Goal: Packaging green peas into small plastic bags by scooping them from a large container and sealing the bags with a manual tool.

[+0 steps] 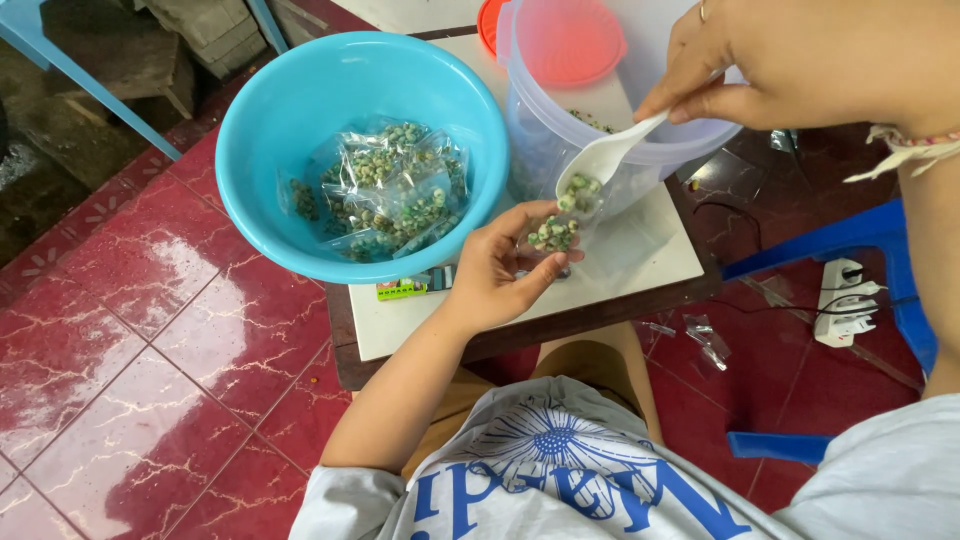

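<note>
Small table (640,262) over red tile floor (150,330). Left hand (500,262) pinches small bag (556,236) open near centre; right hand (790,62) grips white spoon (603,158), tipped to drop peas in. Filled bags sit in blue bowl (300,90), left.

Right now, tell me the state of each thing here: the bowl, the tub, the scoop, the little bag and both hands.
Round turquoise plastic bowl: upright, holding several filled clear packets.
Clear plastic tub: upright, open.
Orange round lid: off, behind the tub.
White plastic spoon: tilted, loaded with green-white pieces.
Small clear bag: open, partly filled.
Left hand: holding the bag.
Right hand: pinching the spoon handle.
</note>
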